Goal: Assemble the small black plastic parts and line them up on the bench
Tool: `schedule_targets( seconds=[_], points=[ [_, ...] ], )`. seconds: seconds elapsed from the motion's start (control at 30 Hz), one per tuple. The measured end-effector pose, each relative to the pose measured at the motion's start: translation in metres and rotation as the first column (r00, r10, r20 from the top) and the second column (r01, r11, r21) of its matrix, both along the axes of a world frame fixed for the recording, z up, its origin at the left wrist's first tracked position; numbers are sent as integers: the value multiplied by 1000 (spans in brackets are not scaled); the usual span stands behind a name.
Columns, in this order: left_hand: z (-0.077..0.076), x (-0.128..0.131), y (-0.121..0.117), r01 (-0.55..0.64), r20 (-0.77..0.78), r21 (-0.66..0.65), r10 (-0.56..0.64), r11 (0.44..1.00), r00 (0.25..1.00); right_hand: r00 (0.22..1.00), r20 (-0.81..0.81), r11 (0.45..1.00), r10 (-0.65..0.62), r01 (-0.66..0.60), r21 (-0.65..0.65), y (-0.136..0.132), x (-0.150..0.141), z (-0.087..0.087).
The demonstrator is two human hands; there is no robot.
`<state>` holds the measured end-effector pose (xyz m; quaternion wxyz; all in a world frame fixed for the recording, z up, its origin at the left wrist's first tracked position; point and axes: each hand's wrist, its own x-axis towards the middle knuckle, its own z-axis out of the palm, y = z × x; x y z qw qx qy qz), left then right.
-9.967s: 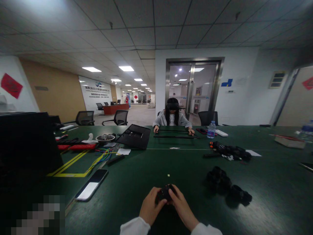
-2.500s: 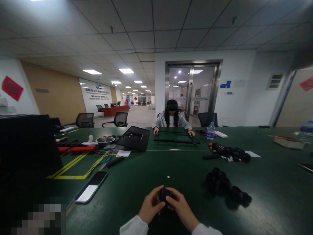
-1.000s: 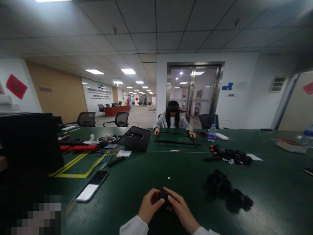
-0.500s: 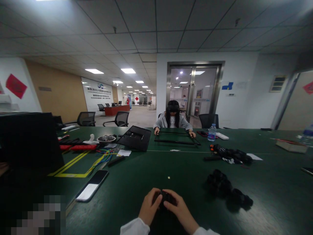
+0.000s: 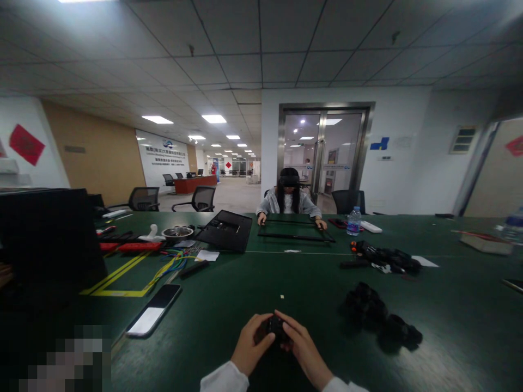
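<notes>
Low in the middle of the head view, a small black blocky part (image 5: 276,325) sits between my two hands, above the green table (image 5: 229,305). My left hand (image 5: 250,344) holds its left side, with the thumb on the near face. The fingers of my right hand (image 5: 304,347) wrap its right side and partly hide it. What kind of part it is cannot be made out. A tiny pale square (image 5: 281,296) lies just beyond my hands. To their right rests a heap of black parts (image 5: 365,306), blurred and dark.
Across the table a person (image 5: 289,198) grips a black rectangular frame (image 5: 296,236). A phone (image 5: 155,310), coloured wires (image 5: 171,267), a metal bowl (image 5: 177,233) and a black panel (image 5: 226,231) lie leftward. A water bottle (image 5: 354,221) and more black parts (image 5: 386,257) stand right.
My fingers have shifted on the small black part, and more of it shows now. My right thumb has moved down out of clear sight. The other person's hands stay on the frame.
</notes>
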<state>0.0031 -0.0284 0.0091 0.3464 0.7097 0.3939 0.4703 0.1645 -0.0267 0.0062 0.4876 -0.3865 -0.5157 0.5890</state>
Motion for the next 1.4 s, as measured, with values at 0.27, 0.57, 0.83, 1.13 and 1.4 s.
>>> schedule_targets(
  seconds=[0.27, 0.57, 0.83, 1.13, 1.4],
  points=[
    [-4, 4, 0, -139, -122, -199, 116, 970, 986, 982, 183, 993, 54, -72, 95, -7, 0, 10],
    [0, 2, -5, -293, -398, -76, 240, 953, 885, 964, 260, 982, 58, -101, 157, -12, -2, 24],
    [5, 2, -7, 24, -65, 108, -17, 994, 998, 998, 53, 1000, -18, 18, 10, -3, -2, 9],
    [4, -3, -3, -6, -121, 89, 17, 996, 993, 998, 60, 1000, -25, 24, 15, -4, -1, 5],
    [-1, 0, -2, -64, -84, -100, 55, 993, 995, 979, 200, 998, 40, -49, 41, -7, 0, 16]
  ],
)
